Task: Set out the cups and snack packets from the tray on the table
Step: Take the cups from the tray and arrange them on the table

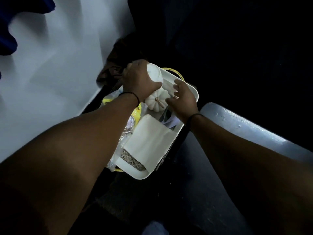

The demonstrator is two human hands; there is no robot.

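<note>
A white tray [191, 89] sits low in the middle of the view. My left hand [138, 78] grips a white cup [155, 73] above the tray's far end, tilted on its side. My right hand [183, 97] reaches into the tray with fingers loosely spread, touching a small white pumpkin-shaped object [156, 100]. A yellow snack packet [135, 112] lies in clear plastic at the tray's left side. A folded white napkin [149, 139] covers the tray's near half, with a burlap piece [132, 160] under it.
A pale table surface [59, 73] spreads to the left. A grey-blue chair edge [245, 126] runs at the right. A dark brown cloth [116, 61] lies beyond the tray. Blue fabric [10, 31] shows at the top left. The surroundings are dark.
</note>
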